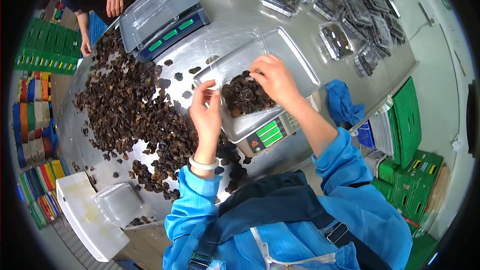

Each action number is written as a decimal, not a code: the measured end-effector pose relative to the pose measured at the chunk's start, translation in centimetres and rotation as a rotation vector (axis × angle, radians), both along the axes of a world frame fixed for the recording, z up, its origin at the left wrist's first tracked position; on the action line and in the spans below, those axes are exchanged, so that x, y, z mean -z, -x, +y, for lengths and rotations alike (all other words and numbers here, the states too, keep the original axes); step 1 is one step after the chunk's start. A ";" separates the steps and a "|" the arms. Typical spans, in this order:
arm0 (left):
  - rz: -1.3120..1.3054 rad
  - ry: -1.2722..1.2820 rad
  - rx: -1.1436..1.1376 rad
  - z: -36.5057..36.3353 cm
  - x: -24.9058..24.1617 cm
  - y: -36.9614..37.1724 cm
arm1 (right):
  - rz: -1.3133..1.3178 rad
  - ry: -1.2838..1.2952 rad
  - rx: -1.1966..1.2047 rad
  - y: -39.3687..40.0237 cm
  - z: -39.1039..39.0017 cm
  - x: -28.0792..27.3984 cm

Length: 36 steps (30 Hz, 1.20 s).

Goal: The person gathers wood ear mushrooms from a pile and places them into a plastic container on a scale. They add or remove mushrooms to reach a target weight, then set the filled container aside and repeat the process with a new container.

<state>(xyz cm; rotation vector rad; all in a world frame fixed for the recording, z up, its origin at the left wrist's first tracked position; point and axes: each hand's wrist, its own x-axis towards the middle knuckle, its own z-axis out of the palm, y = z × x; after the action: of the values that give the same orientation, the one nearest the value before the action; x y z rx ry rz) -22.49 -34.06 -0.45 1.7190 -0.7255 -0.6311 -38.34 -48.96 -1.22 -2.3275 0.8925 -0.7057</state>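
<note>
A clear plastic box [274, 112] filled with dark brown, curled wood ear mushrooms [245, 97] lies in the metal tray [295, 55] of a scale [270, 134] with green lit displays. My right hand [275, 80] is over the box's far edge, thumb and forefinger pinched on a dark wood ear piece at the top of the heap. At the box's left side is my left hand [205, 115], its fingers curved and apart with nothing visible between them. The clear lid [232, 44] stands raised beyond the mushrooms.
Loose wood ears [135, 105] spread across the left of the metal table. A second scale [162, 17] stands at the back, near another person's hand [116, 1]. Filled boxes [357, 7] are piled at far right. A blue cloth [344, 102] and white foam box [90, 215] lie near edges.
</note>
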 end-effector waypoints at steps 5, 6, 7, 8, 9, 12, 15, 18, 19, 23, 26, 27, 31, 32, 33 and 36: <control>0.456 0.161 0.180 0.2 -2.9 2.4 | -0.313 -0.782 0.039 1.5 3.5 -3.4; 0.506 0.181 0.190 0.2 -3.2 2.8 | -0.337 -0.878 0.034 1.8 4.2 -3.9; 0.484 0.142 0.216 0.4 -3.0 2.8 | -0.310 -0.893 0.036 2.1 4.7 -4.0; 0.463 0.102 0.242 0.7 -2.7 2.9 | -0.299 -0.859 0.026 2.4 5.3 -4.2; 0.441 0.061 0.269 0.9 -2.5 2.9 | -0.288 -0.825 0.016 2.7 5.7 -4.3; 0.441 0.059 0.166 0.5 -2.5 1.9 | -0.283 -0.742 0.094 3.3 5.7 -3.6; 0.107 0.069 0.028 -1.3 0.0 -1.2 | -0.264 -0.585 0.185 2.7 3.9 -1.5; 0.257 0.076 -0.019 -5.2 4.0 -4.6 | -0.044 -0.092 0.133 2.1 2.3 1.3; 0.428 0.088 0.017 -6.4 4.3 -5.3 | -0.078 -0.116 0.152 2.1 2.4 0.6; 0.762 0.178 0.104 -8.0 4.7 -6.3 | -0.378 -0.397 0.333 4.7 3.5 0.1; 0.609 0.133 0.138 -7.5 3.6 -5.8 | -0.277 -0.472 0.460 7.5 3.8 2.9; 0.486 0.101 0.121 -6.9 4.0 -5.6 | -0.201 -0.366 0.391 7.7 4.0 1.8; -0.038 0.140 0.112 -5.3 4.8 -2.7 | -0.162 -0.121 0.271 4.8 3.5 1.5; -0.205 0.122 0.167 -5.2 4.6 -2.1 | -0.055 -0.039 0.291 3.9 3.1 1.4; -0.333 0.236 0.202 -5.6 3.4 -0.6 | 0.051 0.044 0.310 3.0 2.9 1.3; -0.565 0.222 0.386 -6.4 1.3 2.0 | 0.188 0.115 0.326 2.1 2.5 1.9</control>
<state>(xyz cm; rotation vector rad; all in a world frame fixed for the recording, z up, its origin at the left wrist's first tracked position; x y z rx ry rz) -24.50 -40.48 -1.76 1.5656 -1.4926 -0.2950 -40.43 -46.45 -3.09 -2.4047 1.3704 -0.6898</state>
